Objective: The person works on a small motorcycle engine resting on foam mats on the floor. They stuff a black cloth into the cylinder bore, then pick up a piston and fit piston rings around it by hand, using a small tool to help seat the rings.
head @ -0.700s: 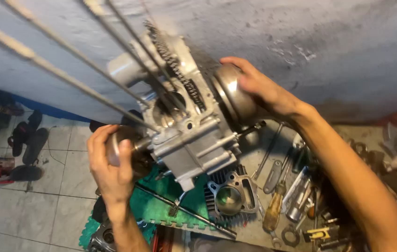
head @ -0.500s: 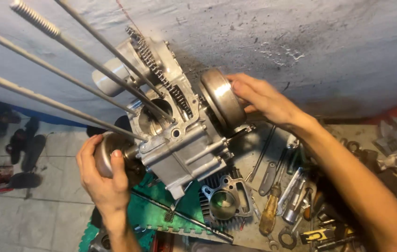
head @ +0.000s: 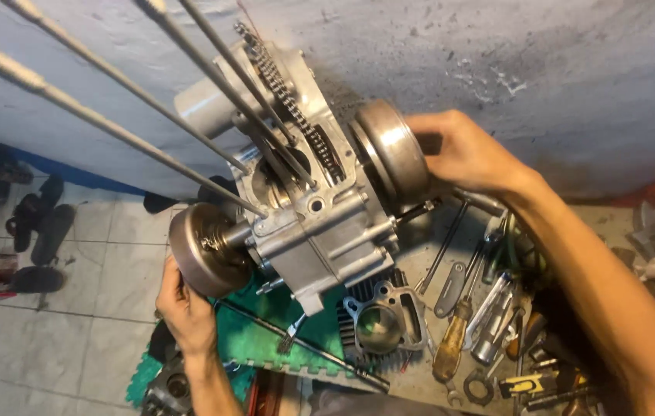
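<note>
Hands steady an engine crankcase (head: 308, 223) held up between them: left hand (head: 185, 304) cups the round clutch drum (head: 206, 250) at its side, right hand (head: 462, 154) grips the flywheel (head: 389, 154) opposite. Below the right hand, wrenches (head: 450, 270) and a cylinder (head: 381, 323) lie on the floor (head: 73, 339).

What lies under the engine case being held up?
Under the engine case lie a green foam mat and a finned cylinder. The case covers the floor directly below.
</note>
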